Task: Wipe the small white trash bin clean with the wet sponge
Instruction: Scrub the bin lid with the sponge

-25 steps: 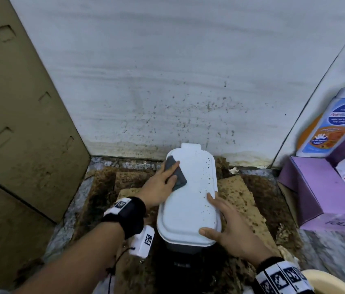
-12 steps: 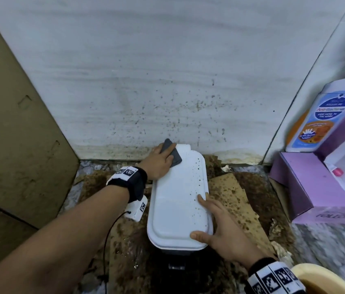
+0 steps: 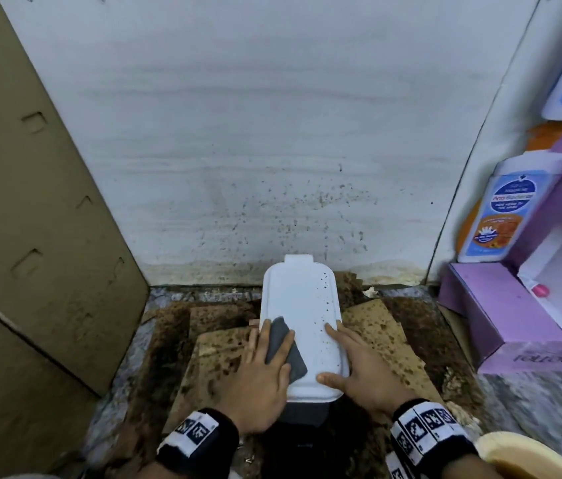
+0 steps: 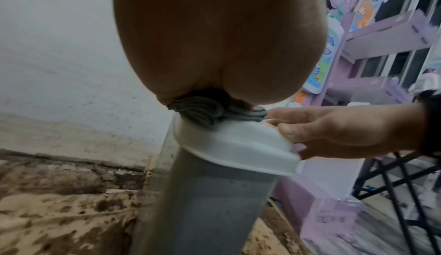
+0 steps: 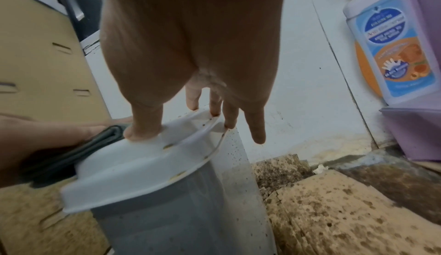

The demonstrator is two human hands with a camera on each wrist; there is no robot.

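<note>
The small bin stands against the wall, its white lid [image 3: 302, 305] dotted with brown specks along the right side and its grey body [image 4: 203, 212] below. My left hand [image 3: 262, 371] lies flat on the lid's near left part, fingers straight, pressing the dark grey sponge [image 3: 295, 363] down. The sponge [image 4: 214, 112] bunches under the palm in the left wrist view. My right hand [image 3: 359, 371] rests on the lid's near right edge. Its thumb lies on top of the lid [image 5: 143, 161] and its straight fingers [image 5: 214, 108] touch the rim.
A spattered white wall [image 3: 272, 167] is close behind the bin. A brown cardboard panel [image 3: 31, 236] leans at the left. Stained cardboard sheets [image 3: 383, 340] cover the floor. A purple box [image 3: 500, 305] with a handwash bottle [image 3: 500, 216] stands at the right. A cream basin [image 3: 528, 458] sits bottom right.
My left hand has slid the sponge from the lid's far left corner back to its near left part. The right hand stays on the lid's right edge.
</note>
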